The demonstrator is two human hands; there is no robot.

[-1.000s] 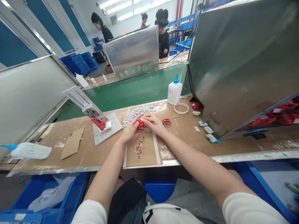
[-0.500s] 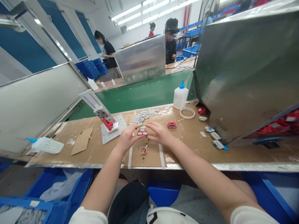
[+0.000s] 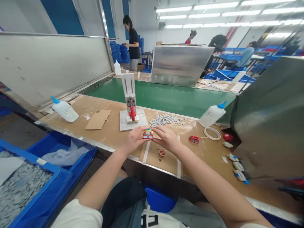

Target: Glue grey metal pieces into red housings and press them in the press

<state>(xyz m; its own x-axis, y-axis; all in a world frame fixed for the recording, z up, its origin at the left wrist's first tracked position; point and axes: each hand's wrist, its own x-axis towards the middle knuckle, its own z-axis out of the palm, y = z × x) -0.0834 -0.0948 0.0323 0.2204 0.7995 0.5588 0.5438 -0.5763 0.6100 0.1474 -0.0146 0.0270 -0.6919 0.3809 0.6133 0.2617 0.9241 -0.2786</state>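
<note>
Both my hands hold one small red part (image 3: 148, 135) with a grey piece on top, lifted just above the brown workbench (image 3: 102, 133). My left hand (image 3: 135, 138) pinches its left end and my right hand (image 3: 167, 138) pinches its right end. Just beyond my hands lies a heap of small grey metal pieces (image 3: 163, 119). To the left of the heap stands a small press fixture (image 3: 130, 104) with a red clamp on a grey plate. A tiny cup (image 3: 162, 152) sits on the taped cardboard pad under my right wrist. Another red part (image 3: 194, 139) lies to the right.
Glue bottles lie at the left (image 3: 63, 109) and right (image 3: 212, 115). A white tape ring (image 3: 212, 133) and several small parts sit by the metal hood (image 3: 270, 120). A green conveyor (image 3: 166, 96) runs behind. Blue bins (image 3: 35, 180) stand below left. Other people work farther back.
My hands lifted the red part off the bench and now hold it up between them. My head turned left, so the bench and the press shifted right in view.
</note>
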